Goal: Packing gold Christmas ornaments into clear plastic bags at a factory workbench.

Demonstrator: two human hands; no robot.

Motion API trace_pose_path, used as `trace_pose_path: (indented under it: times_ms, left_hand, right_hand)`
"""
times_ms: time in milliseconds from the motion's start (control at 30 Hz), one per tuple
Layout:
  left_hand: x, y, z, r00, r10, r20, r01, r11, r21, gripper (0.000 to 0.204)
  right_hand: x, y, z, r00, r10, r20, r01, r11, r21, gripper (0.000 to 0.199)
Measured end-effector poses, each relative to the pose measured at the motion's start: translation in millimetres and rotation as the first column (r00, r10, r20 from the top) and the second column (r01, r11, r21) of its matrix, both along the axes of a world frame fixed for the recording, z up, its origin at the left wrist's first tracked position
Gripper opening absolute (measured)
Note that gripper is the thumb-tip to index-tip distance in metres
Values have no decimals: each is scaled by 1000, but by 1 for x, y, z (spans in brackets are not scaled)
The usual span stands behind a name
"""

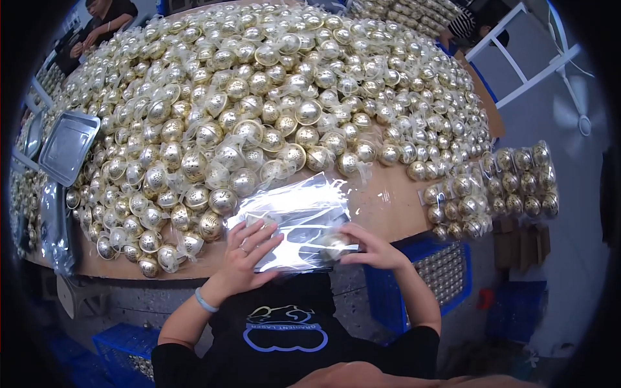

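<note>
A stack of clear, shiny plastic bags (pixel 301 210) lies at the table's front edge, right before me. My left hand (pixel 251 252) rests on its left side, fingers stretched and apart, with a whitish bit of ribbon or ball beneath the fingertips. At the right side my right hand (pixel 372 249) curls its thumb and fingers around a gold ball (pixel 336 246), which looks blurred and seems to be at or inside the bag's opening. Glare on the film hides exactly how the ball sits. Behind the bags spreads a large heap of gold perforated balls (pixel 272 139) with sheer ribbons.
Packed rows of gold balls in clear film (pixel 458 207) sit at the table's right edge. A metal tray (pixel 70 147) lies at the left. Below the table stand blue crates (pixel 388 284). Other people are at the far side, and a fan (pixel 576 107) stands at right.
</note>
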State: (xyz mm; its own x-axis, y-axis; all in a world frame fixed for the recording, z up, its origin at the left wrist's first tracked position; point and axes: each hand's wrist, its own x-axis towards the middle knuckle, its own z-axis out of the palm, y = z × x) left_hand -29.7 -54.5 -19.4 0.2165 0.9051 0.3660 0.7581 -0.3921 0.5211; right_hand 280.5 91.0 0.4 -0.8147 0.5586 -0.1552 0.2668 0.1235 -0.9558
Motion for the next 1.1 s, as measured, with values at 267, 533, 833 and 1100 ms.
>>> trace_pose_path:
  times_ms: [267, 533, 833, 1100]
  left_hand:
    - [11, 0, 1, 1000, 7, -23, -7, 1000, 15, 72]
    - [8, 1, 2, 997, -2, -73, 4, 1000, 30, 74]
    - [15, 3, 10, 997, 15, -75, -14, 1000, 6, 72]
    - [18, 0, 1, 996, 87, 32, -87, 996, -23, 78]
  right_hand:
    - [-103, -9, -23, 992, 50, -117, -90, 925, -369, 56]
    - [-33, 74, -9, 873, 478, 98, -487, 865, 120, 28]
    - [-26, 142, 2, 937, -203, 284, -221, 285, 933, 66]
    - [50, 33, 19, 872, -483, 74, 421, 820, 388, 63]
